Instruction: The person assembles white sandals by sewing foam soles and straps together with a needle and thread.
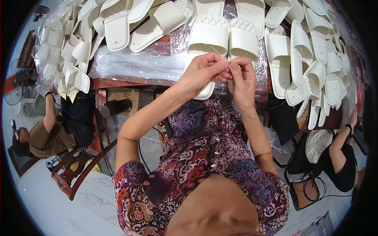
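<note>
A pair of white slippers lies side by side at the table's near edge, a left slipper point(208, 34) and a right slipper point(243, 41), both with quilted insoles. Just in front of their straps my two hands meet. My left hand point(208, 70) is closed, thumb and forefinger pinching a thin plastic strand point(245, 50) that loops up over the straps. My right hand point(241, 76) pinches the same strand, its fingertips touching those of the left. The exact point where the strand ends meet is hidden by the fingers.
A bundle of clear plastic strands point(134, 63) lies on plastic film to the left. White slippers are heaped at left point(115, 25) and right point(278, 65). One person point(47, 128) sits at far left, another point(338, 153) at far right. A wooden chair point(73, 173) stands at lower left.
</note>
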The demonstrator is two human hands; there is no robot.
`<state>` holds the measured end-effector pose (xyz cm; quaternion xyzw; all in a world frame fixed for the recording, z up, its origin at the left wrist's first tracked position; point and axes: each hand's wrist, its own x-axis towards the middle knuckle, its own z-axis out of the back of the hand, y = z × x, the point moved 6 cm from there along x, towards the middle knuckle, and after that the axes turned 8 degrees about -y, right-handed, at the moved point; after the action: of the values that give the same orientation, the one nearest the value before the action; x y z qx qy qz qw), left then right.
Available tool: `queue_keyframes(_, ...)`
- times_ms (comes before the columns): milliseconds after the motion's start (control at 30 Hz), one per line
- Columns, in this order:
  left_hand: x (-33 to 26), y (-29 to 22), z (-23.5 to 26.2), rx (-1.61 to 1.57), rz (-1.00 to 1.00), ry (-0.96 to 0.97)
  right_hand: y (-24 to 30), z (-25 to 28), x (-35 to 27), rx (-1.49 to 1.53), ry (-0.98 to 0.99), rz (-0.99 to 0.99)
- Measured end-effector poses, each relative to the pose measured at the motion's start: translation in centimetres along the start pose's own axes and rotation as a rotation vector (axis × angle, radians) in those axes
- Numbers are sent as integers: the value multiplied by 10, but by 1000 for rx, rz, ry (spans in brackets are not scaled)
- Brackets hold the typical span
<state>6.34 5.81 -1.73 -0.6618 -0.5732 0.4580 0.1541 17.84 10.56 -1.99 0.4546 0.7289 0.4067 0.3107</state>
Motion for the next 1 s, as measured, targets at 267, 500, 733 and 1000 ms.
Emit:
queue_keyframes(267,-1,2,1,2,70,18,0,4,-3,27,-11,-168)
queue_keyframes(500,-21,-14,16,355,57,-8,16,38,-10,-499,69,-326)
queue_keyframes(733,-27,-80,39,1017,-468,-321,52,34,-8,-1090,-38,286)
queue_keyframes(1000,4,-82,40,1344,-810,-451,26,-2,19,-1285,-62,522)
